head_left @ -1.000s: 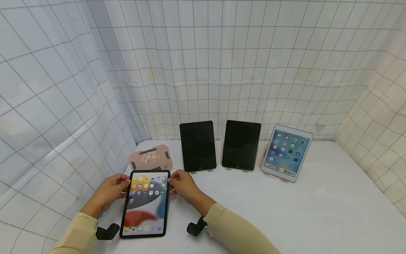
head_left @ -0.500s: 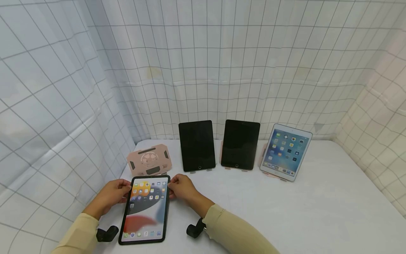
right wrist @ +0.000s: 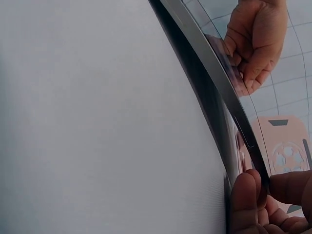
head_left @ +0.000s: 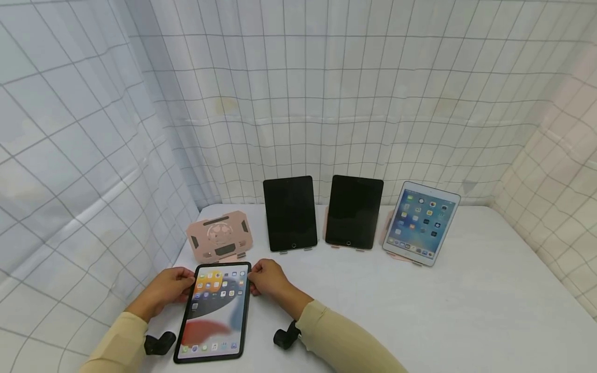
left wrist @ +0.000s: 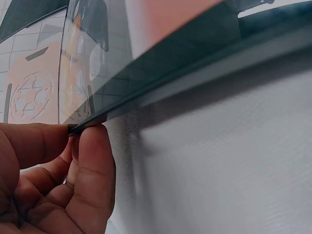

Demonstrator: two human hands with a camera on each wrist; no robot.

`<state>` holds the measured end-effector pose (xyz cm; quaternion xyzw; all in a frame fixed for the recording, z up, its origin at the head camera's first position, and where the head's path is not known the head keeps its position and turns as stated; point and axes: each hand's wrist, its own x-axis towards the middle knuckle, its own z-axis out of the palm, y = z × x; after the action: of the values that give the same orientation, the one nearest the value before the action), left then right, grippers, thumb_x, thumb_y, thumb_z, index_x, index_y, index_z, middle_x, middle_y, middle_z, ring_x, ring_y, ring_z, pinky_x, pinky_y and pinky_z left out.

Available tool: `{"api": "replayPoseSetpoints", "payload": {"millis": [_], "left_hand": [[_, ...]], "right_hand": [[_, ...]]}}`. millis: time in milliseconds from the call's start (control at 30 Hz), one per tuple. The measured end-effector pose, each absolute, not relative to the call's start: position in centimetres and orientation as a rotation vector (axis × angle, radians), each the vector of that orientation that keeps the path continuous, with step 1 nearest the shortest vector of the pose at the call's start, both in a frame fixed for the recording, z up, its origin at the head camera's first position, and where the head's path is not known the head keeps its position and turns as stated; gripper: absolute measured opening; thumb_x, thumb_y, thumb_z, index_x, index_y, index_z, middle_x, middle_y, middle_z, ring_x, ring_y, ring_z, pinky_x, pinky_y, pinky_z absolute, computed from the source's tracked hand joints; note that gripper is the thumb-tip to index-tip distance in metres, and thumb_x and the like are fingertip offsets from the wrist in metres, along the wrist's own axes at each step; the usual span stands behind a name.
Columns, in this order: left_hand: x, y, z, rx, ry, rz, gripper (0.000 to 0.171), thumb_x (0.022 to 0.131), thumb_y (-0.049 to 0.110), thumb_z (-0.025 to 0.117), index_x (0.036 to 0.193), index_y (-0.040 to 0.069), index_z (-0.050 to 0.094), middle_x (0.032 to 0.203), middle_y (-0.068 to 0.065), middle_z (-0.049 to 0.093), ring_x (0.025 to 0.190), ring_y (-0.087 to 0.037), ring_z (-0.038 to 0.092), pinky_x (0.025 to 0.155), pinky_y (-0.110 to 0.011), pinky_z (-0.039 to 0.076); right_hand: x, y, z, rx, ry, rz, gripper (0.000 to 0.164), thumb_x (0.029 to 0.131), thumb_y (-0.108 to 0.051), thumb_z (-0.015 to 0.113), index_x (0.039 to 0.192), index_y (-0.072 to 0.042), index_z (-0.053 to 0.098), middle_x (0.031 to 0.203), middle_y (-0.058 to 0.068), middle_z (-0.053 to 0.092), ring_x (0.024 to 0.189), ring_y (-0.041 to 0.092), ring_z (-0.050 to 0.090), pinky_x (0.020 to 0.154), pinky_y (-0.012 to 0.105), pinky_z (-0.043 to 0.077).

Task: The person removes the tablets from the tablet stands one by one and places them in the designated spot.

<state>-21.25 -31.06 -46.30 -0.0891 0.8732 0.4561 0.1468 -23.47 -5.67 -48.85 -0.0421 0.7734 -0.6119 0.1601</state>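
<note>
A black-framed tablet (head_left: 214,316) with its screen lit and app icons showing lies face up at the left front of the table. My left hand (head_left: 164,291) pinches its left edge near the top corner, thumb above and fingers beneath in the left wrist view. At the opposite edge, my right hand (head_left: 270,282) pinches the tablet the same way, its fingertips (right wrist: 246,192) curled under the rim. Just behind the tablet stands a pink tablet stand (head_left: 219,235) with a football cut-out, tilted back and holding nothing.
Along the back, two dark-screened tablets, one black tablet (head_left: 290,213) and another black tablet (head_left: 354,211), lean on stands. A white tablet (head_left: 422,223) with a lit screen leans further right. A gridded white curtain (head_left: 298,103) encloses the white table (head_left: 396,311).
The tablet in both hands has come down and toward me, away from the pink stand, whose lower part now shows. Both hands have moved along with it, still gripping its edges.
</note>
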Motion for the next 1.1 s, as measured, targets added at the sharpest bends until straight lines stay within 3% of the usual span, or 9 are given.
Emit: {"api": "replayPoseSetpoints", "payload": {"millis": [467, 1100], "left_hand": [[-21.40, -31.02, -46.47, -0.240, 2.479, 1.298, 0.023, 0.100, 0.002, 0.047, 0.113, -0.015, 0.053, 0.096, -0.016, 0.062, 0.082, -0.022, 0.059, 0.068, -0.033, 0.057], [-21.85, -31.01, -46.58, -0.289, 2.408, 1.287, 0.020, 0.098, 0.001, 0.050, 0.112, -0.014, 0.054, 0.094, -0.013, 0.060, 0.081, -0.020, 0.056, 0.068, -0.030, 0.056]], "right_hand": [[-23.62, -5.65, -48.26, -0.100, 2.309, -1.582, 0.023, 0.091, 0.000, 0.066, 0.072, -0.006, 0.056, 0.053, 0.004, 0.057, 0.046, 0.008, 0.054, 0.044, 0.018, 0.047], [-23.91, -5.49, -48.85, -0.067, 2.352, -1.538, 0.019, 0.089, -0.004, 0.071, 0.070, -0.006, 0.065, 0.051, 0.002, 0.061, 0.046, 0.007, 0.057, 0.043, 0.016, 0.043]]}}
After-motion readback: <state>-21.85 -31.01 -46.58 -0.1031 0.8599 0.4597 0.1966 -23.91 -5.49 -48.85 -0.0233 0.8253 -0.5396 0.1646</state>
